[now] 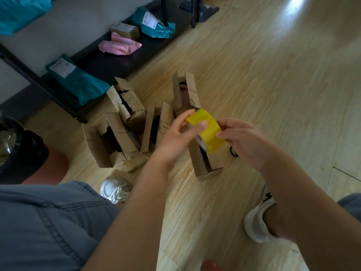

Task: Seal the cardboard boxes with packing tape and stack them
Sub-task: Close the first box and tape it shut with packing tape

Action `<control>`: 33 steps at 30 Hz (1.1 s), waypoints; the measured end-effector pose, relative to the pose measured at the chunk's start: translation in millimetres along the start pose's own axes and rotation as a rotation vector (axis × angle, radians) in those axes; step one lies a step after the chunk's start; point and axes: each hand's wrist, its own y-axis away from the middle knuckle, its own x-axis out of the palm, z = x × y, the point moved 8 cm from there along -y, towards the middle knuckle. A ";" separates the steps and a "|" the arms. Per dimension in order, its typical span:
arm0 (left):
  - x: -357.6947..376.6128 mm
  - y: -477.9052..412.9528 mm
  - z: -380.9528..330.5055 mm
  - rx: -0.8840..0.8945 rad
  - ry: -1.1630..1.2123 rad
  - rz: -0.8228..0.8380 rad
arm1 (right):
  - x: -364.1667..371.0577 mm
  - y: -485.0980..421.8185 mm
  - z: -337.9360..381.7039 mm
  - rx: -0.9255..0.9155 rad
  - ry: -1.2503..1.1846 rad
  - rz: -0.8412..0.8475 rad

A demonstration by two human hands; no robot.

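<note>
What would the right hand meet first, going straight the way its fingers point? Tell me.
The tape roll. The right hand points left and pinches the roll's near edge. Just beyond the roll is the left hand gripping it, though depth is unclear.

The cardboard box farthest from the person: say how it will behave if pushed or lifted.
The cardboard box probably tips easily, since it looks tall and narrow on the smooth floor. Its unsealed flaps would likely flop and give a poor grip. It is likely light, though its contents cannot be seen.
</note>
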 end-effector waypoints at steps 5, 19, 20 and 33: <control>1.5 -1.6 13.6 -0.066 0.021 -0.079 | -1.9 -5.4 -7.3 0.068 0.039 -0.137; -6.6 -1.2 37.0 -0.371 0.322 -0.082 | 7.0 -1.4 -2.0 -0.003 0.156 -0.049; -4.7 -1.0 37.8 -0.382 0.312 -0.075 | 7.6 -1.1 -2.7 -0.002 0.144 -0.050; 3.5 2.9 37.1 -0.408 0.145 -0.040 | 12.7 4.3 3.6 -0.019 0.275 -0.100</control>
